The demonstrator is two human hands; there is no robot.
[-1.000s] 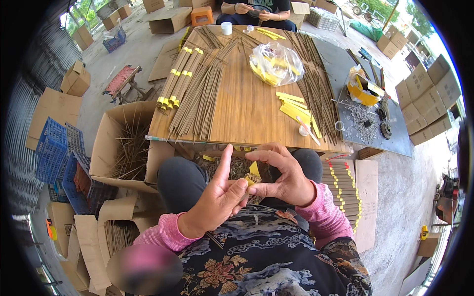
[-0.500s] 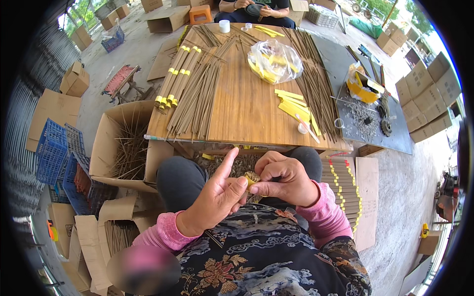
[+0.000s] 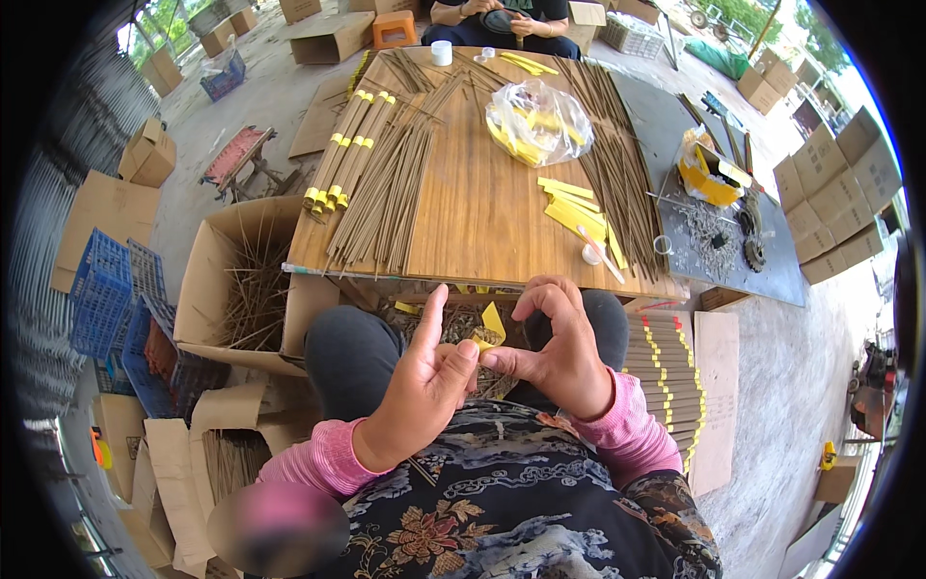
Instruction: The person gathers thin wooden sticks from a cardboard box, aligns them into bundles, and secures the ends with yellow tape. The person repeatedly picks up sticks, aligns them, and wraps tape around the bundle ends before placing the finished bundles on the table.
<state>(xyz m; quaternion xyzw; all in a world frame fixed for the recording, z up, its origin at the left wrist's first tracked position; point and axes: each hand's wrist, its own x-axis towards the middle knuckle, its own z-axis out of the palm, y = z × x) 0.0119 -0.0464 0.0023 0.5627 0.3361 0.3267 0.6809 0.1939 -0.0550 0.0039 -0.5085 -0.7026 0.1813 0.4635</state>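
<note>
Over my lap, my left hand [image 3: 420,391] grips a bundle of thin brown sticks [image 3: 487,337], seen end-on, with the index finger stretched upward. A yellow paper strip [image 3: 493,318] goes partly round the bundle, and its loose end stands up. My right hand [image 3: 564,362] rests its thumb tip against the strip, while its other fingers are lifted and spread from the thumb. Most of the bundle's length is hidden below my hands. On the wooden table [image 3: 458,207] ahead lie loose brown sticks [image 3: 383,207], finished bundles with yellow bands [image 3: 349,145] and flat yellow strips [image 3: 577,212].
A clear bag of yellow strips [image 3: 540,124] and a small white jar [image 3: 590,255] with a stick across it stand on the table. At left is a cardboard box of sticks [image 3: 241,207]; at right, banded bundles [image 3: 666,376] lie low. Another person [image 3: 502,24] sits across.
My right fingers have opened and risen away from the bundle, leaving only the thumb on it. The yellow strip's end now sticks up in view. My left hand has shifted slightly left.
</note>
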